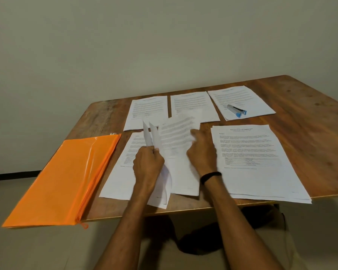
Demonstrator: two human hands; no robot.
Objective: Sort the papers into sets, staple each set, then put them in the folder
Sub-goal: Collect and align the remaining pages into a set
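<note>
1. Left hand curls around the lower part of a fanned sheaf, held up off the table.
2. Right hand meets the right edge of the front sheet; blur hides whether it pinches or merely touches.
3. Loose paper looks light, floppy and slick sheet on sheet, so it is likely best taken by an edge or corner, one leaf at a time.
4. Sorted piles lie beyond and beside both hands. The stapler rests on the far pile beyond the right hand, and the orange folder lies left of the left hand.

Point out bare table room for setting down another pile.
Bare table lies right of the stapler's pile and the near-right stack, and in the far-left corner behind the orange folder. The middle is crowded: piles and held sheets.
</note>
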